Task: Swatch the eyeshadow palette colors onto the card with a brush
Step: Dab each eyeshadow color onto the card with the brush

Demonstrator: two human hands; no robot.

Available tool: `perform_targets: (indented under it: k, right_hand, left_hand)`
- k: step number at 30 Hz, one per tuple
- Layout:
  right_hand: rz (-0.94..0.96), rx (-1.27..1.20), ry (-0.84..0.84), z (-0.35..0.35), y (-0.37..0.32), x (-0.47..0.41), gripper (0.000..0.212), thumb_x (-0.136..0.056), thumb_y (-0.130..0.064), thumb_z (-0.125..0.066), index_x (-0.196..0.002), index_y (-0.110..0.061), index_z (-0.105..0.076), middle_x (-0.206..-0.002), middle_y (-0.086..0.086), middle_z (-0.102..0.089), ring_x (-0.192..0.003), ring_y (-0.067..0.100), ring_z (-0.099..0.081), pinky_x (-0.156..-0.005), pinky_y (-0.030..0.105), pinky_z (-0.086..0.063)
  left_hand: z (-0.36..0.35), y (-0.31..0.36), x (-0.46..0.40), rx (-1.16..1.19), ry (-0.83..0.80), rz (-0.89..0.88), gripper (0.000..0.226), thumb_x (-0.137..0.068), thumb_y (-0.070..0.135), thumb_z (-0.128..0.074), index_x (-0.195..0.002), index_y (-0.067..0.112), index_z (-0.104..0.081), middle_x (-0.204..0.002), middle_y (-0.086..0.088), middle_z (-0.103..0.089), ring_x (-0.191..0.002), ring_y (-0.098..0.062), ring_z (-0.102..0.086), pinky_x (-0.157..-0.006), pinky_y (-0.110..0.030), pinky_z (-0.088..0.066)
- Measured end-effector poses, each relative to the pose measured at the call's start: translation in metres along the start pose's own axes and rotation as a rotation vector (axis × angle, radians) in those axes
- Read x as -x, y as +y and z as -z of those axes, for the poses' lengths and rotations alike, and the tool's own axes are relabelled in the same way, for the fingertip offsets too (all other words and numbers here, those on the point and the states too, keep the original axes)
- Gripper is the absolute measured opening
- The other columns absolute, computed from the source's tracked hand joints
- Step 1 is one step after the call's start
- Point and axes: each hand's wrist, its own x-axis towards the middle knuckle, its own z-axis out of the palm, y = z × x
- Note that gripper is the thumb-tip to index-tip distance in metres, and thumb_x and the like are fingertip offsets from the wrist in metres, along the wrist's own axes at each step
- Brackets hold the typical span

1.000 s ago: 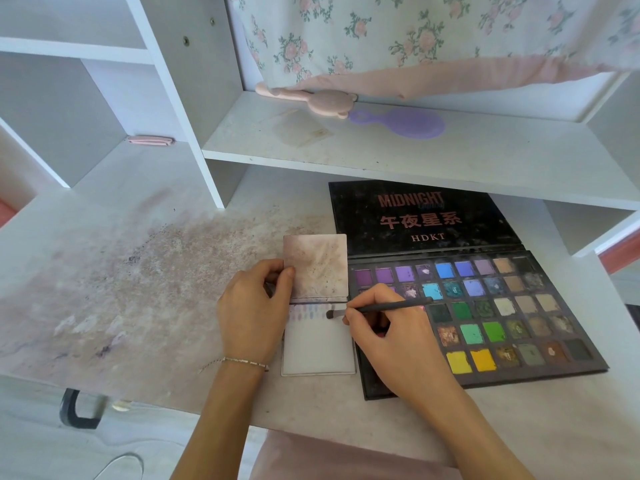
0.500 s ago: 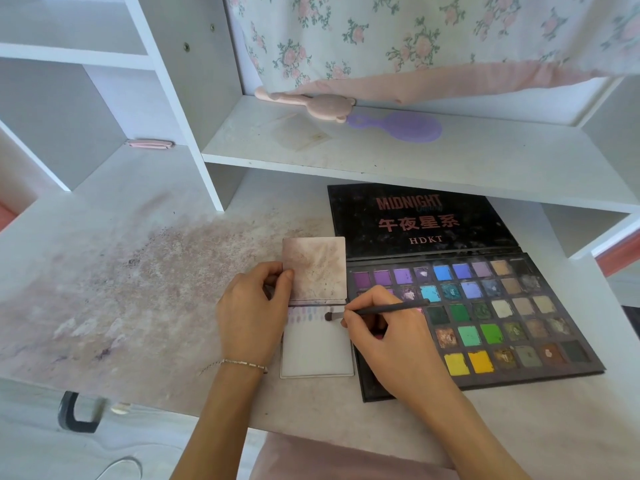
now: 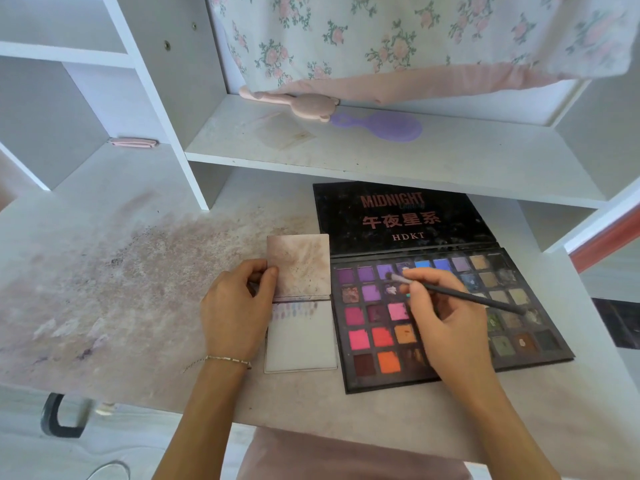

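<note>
Several palette [image 3: 450, 306] pans hidden — right hand [image 3: 446, 323]

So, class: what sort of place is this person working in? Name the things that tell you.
Probably a home vanity or bedroom desk: white shelving over a powder-stained desktop, a lilac hairbrush on the shelf, and floral fabric hanging behind.

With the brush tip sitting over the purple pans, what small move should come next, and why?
Probably dab the brush into the purple pan under its tip, then carry it left to the card. The right hand grips the brush over the palette, not the card. The row of swatches ends short of the card's right edge, and the left hand holds the card.
</note>
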Motion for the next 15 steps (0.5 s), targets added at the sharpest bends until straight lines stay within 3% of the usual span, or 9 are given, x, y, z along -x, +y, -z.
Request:
perform_targets:
  k: [3,6,10,15]
  right_hand:
    - [-0.025,0.033,0.097,0.02,0.009,-0.005,0.034,-0.087,-0.004,-0.051,-0.08,-0.036,-0.057,-0.073,-0.015,-0.064,-0.066,0.0,-0.06,-0.054,0.006,-0.046]
    - [-0.079,0.072,0.171,0.042,0.019,-0.011,0.029,-0.091,-0.008,-0.048,-0.085,-0.035,-0.055,-0.087,-0.017,-0.062,-0.084,-0.009,-0.061,-0.054,0.009,-0.049]
    - [-0.061,0.28,0.312,0.071,0.029,-0.019,0.016,-0.092,-0.008,-0.045,-0.094,-0.02,-0.054,-0.082,-0.018,-0.055,-0.077,-0.021,-0.052,-0.058,-0.003,-0.037]
    - [-0.136,0.409,0.384,0.09,0.039,-0.027,0.012,-0.094,-0.013,-0.044,-0.093,-0.019,-0.054,-0.073,-0.017,-0.051,-0.065,-0.005,-0.052,-0.052,0.004,-0.035]
  left_hand:
    - [-0.001,0.0,0.0,-0.017,-0.006,-0.002,0.014,-0.086,0.027,-0.058,-0.091,0.019,-0.068,-0.073,0.007,-0.06,-0.075,-0.017,-0.056,-0.067,-0.029,-0.041]
    - [-0.003,0.0,0.0,-0.037,0.005,0.002,0.016,-0.086,0.028,-0.057,-0.093,0.018,-0.068,-0.074,0.005,-0.06,-0.073,-0.017,-0.054,-0.065,-0.028,-0.039]
    - [-0.005,0.001,0.0,-0.044,0.015,0.014,0.017,-0.086,0.027,-0.057,-0.093,0.016,-0.068,-0.074,0.004,-0.06,-0.073,-0.018,-0.054,-0.065,-0.029,-0.039]
    - [-0.006,0.002,0.001,-0.038,0.027,-0.002,0.017,-0.087,0.023,-0.056,-0.095,0.013,-0.068,-0.08,-0.002,-0.066,-0.075,-0.017,-0.054,-0.067,-0.028,-0.036]
